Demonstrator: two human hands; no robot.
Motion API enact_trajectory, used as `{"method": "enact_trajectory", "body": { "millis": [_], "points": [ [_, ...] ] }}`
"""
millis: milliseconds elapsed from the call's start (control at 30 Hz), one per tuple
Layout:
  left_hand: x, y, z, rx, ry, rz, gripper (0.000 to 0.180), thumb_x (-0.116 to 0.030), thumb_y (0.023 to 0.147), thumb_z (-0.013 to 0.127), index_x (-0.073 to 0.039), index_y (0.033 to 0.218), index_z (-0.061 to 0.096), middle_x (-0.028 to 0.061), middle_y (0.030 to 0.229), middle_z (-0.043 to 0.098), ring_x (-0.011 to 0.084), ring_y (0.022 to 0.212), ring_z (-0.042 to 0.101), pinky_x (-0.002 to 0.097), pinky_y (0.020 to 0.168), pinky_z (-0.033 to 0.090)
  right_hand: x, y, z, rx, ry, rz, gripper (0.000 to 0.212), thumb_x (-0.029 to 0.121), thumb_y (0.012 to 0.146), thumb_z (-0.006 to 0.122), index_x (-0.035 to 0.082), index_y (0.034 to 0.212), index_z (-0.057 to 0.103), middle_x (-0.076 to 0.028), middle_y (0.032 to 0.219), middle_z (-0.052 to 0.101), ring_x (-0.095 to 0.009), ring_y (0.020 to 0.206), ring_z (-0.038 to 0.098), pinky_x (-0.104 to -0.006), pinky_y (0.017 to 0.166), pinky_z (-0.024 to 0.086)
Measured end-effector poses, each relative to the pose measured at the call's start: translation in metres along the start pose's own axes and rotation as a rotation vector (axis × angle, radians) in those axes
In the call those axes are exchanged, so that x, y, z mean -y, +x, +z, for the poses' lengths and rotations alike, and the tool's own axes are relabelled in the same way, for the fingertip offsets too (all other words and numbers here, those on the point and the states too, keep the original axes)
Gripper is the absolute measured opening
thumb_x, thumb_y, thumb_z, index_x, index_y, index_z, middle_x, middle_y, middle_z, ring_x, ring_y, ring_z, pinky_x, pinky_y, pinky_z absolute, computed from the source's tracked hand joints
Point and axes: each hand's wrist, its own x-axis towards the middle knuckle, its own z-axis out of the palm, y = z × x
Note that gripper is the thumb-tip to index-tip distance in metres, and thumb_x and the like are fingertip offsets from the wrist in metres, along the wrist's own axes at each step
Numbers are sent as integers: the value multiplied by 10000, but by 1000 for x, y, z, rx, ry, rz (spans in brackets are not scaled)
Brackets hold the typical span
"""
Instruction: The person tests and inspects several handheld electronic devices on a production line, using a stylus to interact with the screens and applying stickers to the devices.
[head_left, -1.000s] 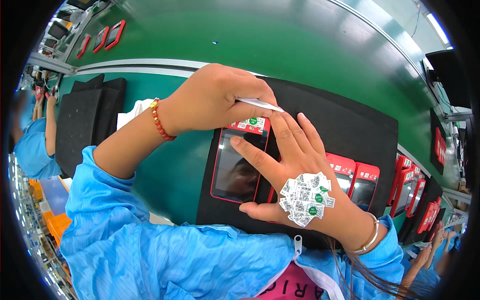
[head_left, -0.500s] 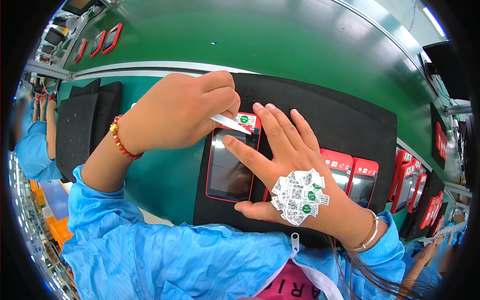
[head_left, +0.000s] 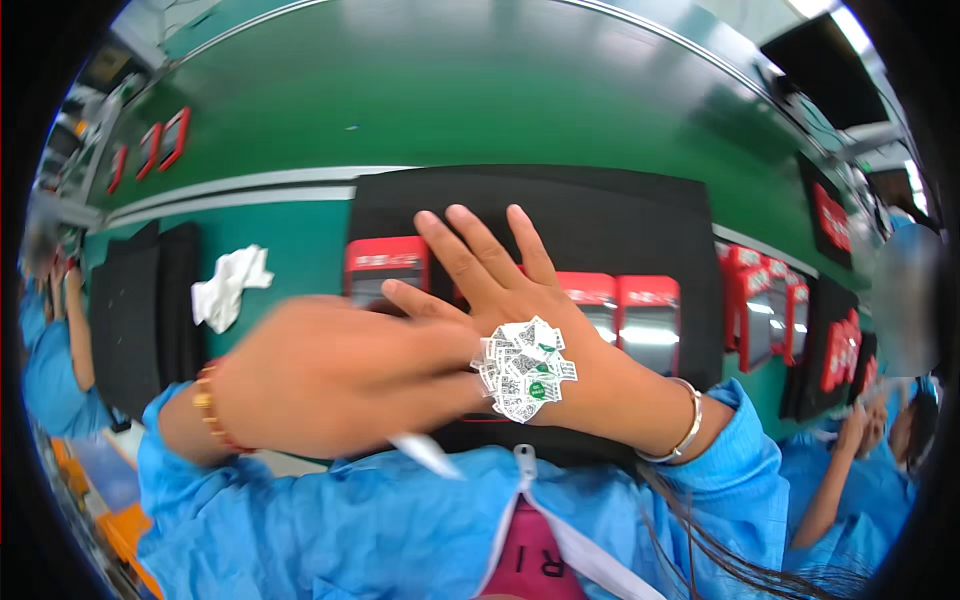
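My left hand, with a red-and-gold beaded bracelet, is blurred by motion and held over the back of my right hand. Its fingertips reach a cluster of small white printed labels stuck there, some with green marks. From beneath the left palm pokes a white flat plastic stick. My right hand lies palm down with fingers spread, a silver bangle on its wrist. Beside its index finger is a red handheld device with a dark screen, largely covered by my hands.
Red devices lie right of my hand on a black mat. More devices stand farther right, and several lie far left. A crumpled white cloth sits near black foam pads. Other people work at both sides.
My left hand has moved from the device's upper edge down and right to the labels, its white stick now pointing down. The right hand stays spread; the whole view has shifted.
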Motion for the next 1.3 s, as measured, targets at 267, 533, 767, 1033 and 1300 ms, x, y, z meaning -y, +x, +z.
{"method": "enact_trajectory", "body": {
  "millis": [267,533,767,1033,1300],
  "points": [
    [23,-135,56,-317,-595,-894,513,-296,953,707,3,1355,594,54,988,657,130,904,609,249,788,478,-16,-151,-76,-114,-161,673,703,388,852,765,69,1439,548,-253,1530,458,-441,1397,454,-563,1150,335],
    [5,-105,75,-374,-1143,-832,820,-446,852,830,58,1390,470,92,1167,682,107,1000,637,215,823,488,7,-202,-53,-302,150,932,505,310,887,760,25,1290,657,-180,1213,667,-289,933,660,-398,852,539],
    [1,-106,91,-547,-1283,-724,884,-292,832,826,-2,1534,374,116,1362,615,222,1226,623,353,1064,476,13,-197,-52,-597,1019,1235,696,192,962,721,17,1544,381,-61,1212,613,-104,1011,602,-275,896,518],
    [79,-130,16,-717,-1206,-547,717,-247,923,729,39,1499,413,150,1326,622,249,1201,637,380,1057,489,-23,-161,-92,-601,1011,931,675,143,945,695,-71,1517,408,-70,1150,657,-85,921,614,-269,764,523],
    [187,27,-34,-536,-1488,-594,327,-186,985,680,-53,1277,616,-2,953,683,24,568,550,173,428,403,-193,-87,-132,-509,822,1075,473,91,942,642,0,1404,601,-79,1107,716,-127,947,674,-286,884,556]
  ]
}}
